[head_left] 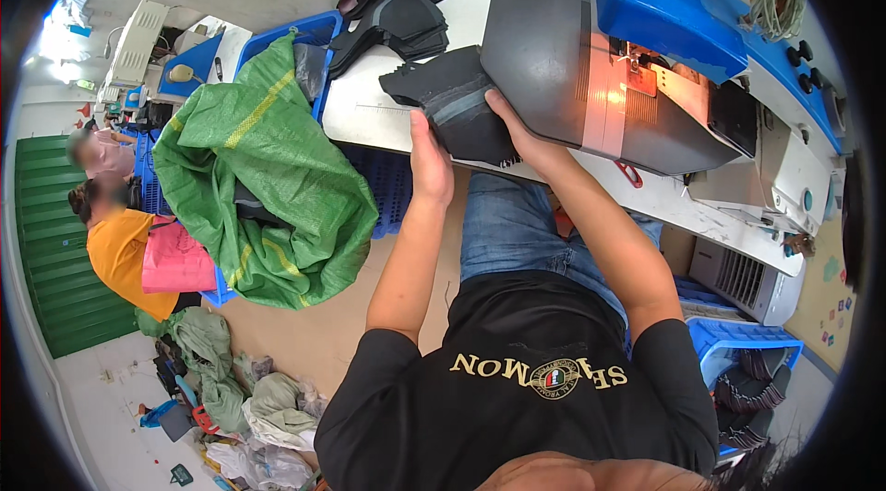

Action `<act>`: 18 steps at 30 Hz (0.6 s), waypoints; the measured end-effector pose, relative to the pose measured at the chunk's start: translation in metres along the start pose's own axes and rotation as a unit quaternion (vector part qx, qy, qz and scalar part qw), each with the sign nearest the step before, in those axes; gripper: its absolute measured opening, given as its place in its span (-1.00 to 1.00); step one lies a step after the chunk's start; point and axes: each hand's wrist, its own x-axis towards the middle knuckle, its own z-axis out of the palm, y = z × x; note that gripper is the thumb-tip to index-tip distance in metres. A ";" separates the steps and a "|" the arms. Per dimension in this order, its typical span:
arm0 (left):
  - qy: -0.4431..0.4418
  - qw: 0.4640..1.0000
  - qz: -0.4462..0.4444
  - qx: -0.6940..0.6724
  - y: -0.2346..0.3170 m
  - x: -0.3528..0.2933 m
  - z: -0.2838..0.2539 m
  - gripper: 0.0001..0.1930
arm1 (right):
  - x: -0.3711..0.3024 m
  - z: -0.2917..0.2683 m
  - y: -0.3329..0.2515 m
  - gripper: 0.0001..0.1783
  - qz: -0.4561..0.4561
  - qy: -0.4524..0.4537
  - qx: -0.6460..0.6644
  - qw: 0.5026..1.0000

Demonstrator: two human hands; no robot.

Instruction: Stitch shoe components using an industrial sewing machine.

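Two hands (432, 166) around dark fabric (461, 111)

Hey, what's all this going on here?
A person at a sewing machine has a stack of dark fabric pieces at the white table's edge. Their left hand is against its left side; their right hand grips its right side, thumb on top. More dark pieces lie beyond, and a green sack stands left.

Room over the table (363, 114), left of the stack (457, 108) — dark piles (399, 25) block the far side, the machine (669, 16) the right.
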 end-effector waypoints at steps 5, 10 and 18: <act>0.017 0.999 0.015 0.045 0.000 0.014 0.004 -0.33 | 0.006 -0.002 -0.014 -0.41 -0.032 -0.014 -0.030 0.999; -0.016 0.999 0.016 0.044 0.000 0.019 0.005 -0.41 | 0.004 -0.008 -0.018 -0.40 -0.034 -0.013 -0.063 0.997; 0.094 0.993 -0.056 -0.050 -0.005 0.013 0.010 -0.44 | 0.022 -0.010 0.022 -0.49 -0.107 -0.033 0.228 0.967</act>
